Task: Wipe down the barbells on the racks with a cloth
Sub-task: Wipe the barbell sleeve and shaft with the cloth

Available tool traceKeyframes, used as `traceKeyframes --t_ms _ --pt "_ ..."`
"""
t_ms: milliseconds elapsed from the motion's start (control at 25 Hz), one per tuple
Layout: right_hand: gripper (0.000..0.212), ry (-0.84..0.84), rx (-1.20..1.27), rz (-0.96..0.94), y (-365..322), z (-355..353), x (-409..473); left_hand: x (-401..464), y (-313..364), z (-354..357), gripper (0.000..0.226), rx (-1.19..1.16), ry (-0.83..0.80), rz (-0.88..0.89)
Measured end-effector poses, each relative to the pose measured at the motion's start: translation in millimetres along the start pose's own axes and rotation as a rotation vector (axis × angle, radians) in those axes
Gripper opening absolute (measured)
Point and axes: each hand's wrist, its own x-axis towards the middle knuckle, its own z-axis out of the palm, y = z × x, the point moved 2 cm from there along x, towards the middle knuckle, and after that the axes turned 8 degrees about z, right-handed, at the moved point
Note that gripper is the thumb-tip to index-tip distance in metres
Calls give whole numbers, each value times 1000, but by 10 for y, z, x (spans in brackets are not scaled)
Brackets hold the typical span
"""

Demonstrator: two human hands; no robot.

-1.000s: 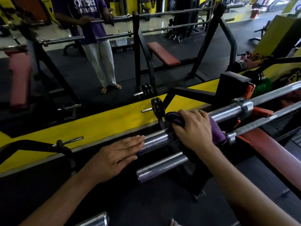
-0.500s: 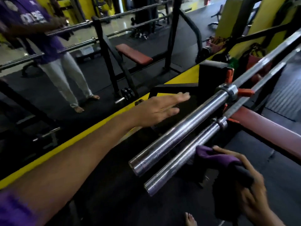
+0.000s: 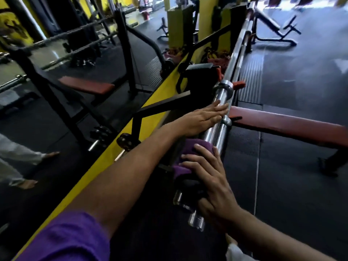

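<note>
left hand (image 3: 202,119) moved onto barbell (image 3: 219,102), fingers flat | right hand (image 3: 209,178) fingers clamp cloth (image 3: 194,147)

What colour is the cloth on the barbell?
Purple, with a darker, near-black part. The head view shows the cloth under the right hand.
</note>
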Motion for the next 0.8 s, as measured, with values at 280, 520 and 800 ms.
traceKeyframes --t_ms 280,520,800 --pt "68 -268 -143 -281 -87 -65 -27 72 -99 55 46 -20 34 14" --pt "59 -196 -182 -173 -328 -6 -122 55 -84 52 46 -35 49 8" --pt "51 -150 -99 -134 118 -178 317 23 -50 57 45 -32 63 -4"
